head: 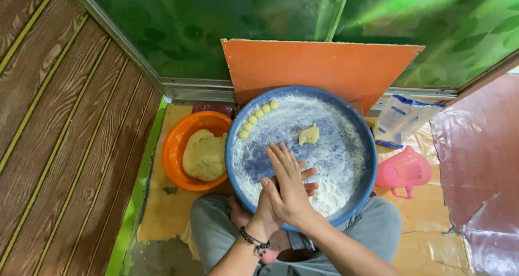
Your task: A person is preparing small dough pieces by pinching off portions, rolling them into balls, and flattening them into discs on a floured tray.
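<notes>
My right hand (286,181) lies flat on top of my left hand (309,180), palms pressed together over the near part of a round blue tray (373,162) dusted with flour. Whatever is between the palms is hidden. My left wrist wears a black bead bracelet (254,241). A small flattened lump of yellow dough (308,135) rests near the tray's middle, apart from my hands. Several small dough balls (254,119) line the tray's far left rim. A heap of loose flour (330,197) sits just right of my hands.
An orange bowl (175,141) holding a large dough mass (204,156) touches the tray's left side. A pink plastic jug (404,171) and a white flour bag (403,119) lie to the right. An orange board (324,65) leans against the green wall behind. My crossed legs (216,227) are under the tray.
</notes>
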